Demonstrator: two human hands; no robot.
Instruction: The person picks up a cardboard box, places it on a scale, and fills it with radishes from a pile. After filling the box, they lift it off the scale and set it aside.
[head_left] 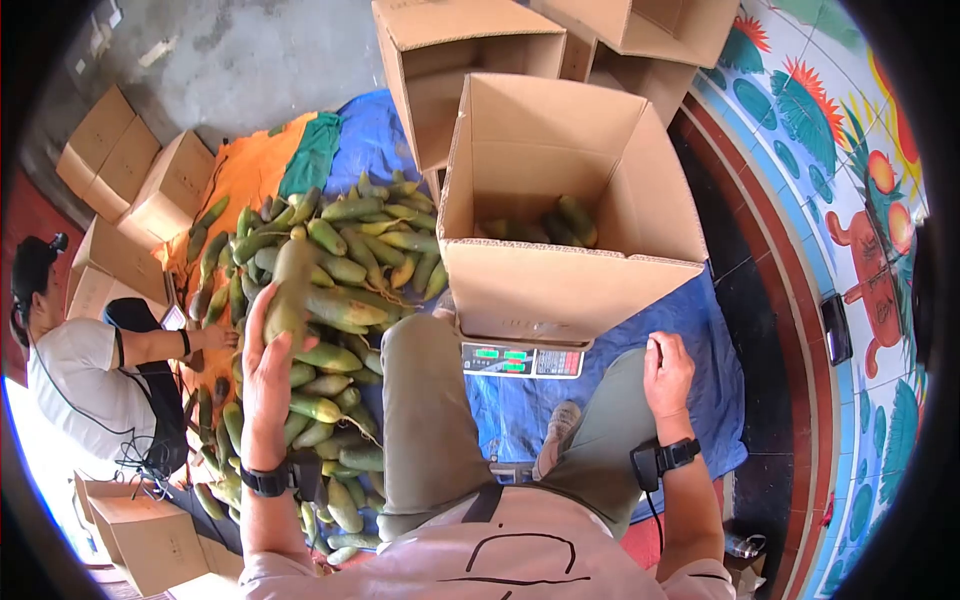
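Note:
My left hand [266, 365] is closed around a long green radish [290, 285], held up over a big pile of green radishes [335, 380]. Over my right thigh, my right hand [668, 372] is curled with nothing visible in it. Between my knees and the wall, an open cardboard box [570, 290] stands on a digital scale [522, 360] with lit green digits. A few green radishes [572, 222] lie at the bottom of this box; its front wall hides part of the inside.
More open cardboard boxes [470, 45] stand behind the one on the scale. At left, a co-worker [90, 370] reaches toward the pile, with several boxes [165, 190] nearby. Blue tarp [690, 400] and orange cloth [265, 165] cover the floor. A painted tile wall [800, 150] curves along the right.

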